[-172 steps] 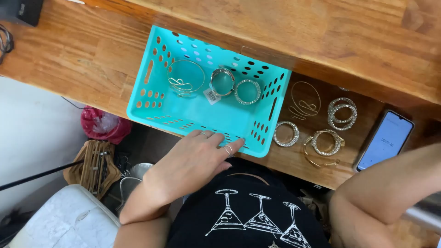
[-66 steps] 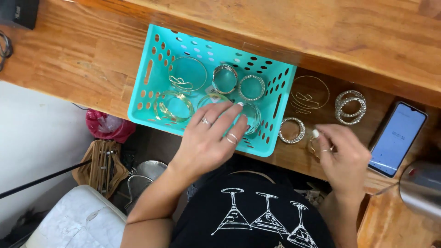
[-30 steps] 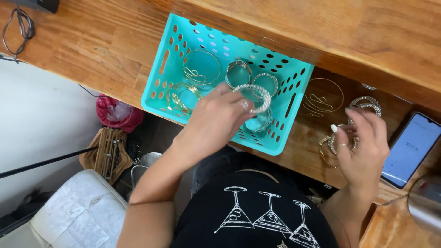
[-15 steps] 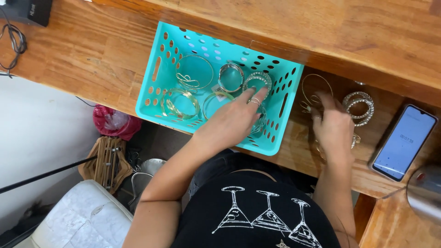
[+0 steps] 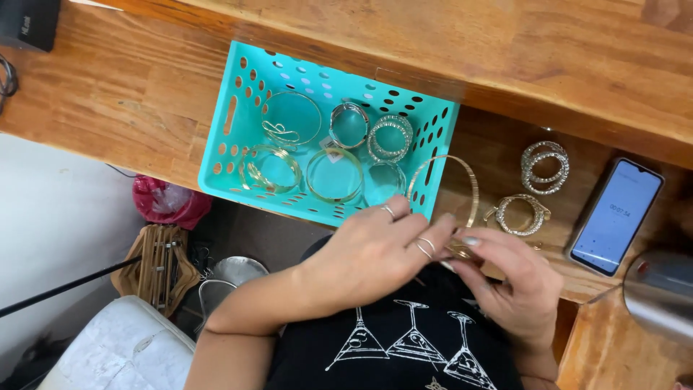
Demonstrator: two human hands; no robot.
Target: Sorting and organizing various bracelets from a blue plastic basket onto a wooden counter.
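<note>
A large gold hoop bangle (image 5: 462,173) stands upright between the basket and the table's edge. My left hand (image 5: 375,253) and my right hand (image 5: 512,278) meet at its lower end, and both pinch it there. The turquoise plastic basket (image 5: 231,115) sits on the wooden table (image 5: 108,94) and holds several gold and silver bangles (image 5: 336,173). My left hand wears rings and lies against the basket's near rim.
On the table right of the basket lie a silver bangle stack (image 5: 545,166), a gold bangle (image 5: 520,214) and a phone (image 5: 613,215) with a lit screen. A metal cup (image 5: 660,289) stands at the right edge. A pink bag (image 5: 170,202) and wooden hangers (image 5: 155,263) lie below.
My left hand came out of the basket and back to the table's near edge. My right hand picked up the large gold hoop, and both hands now hold it.
</note>
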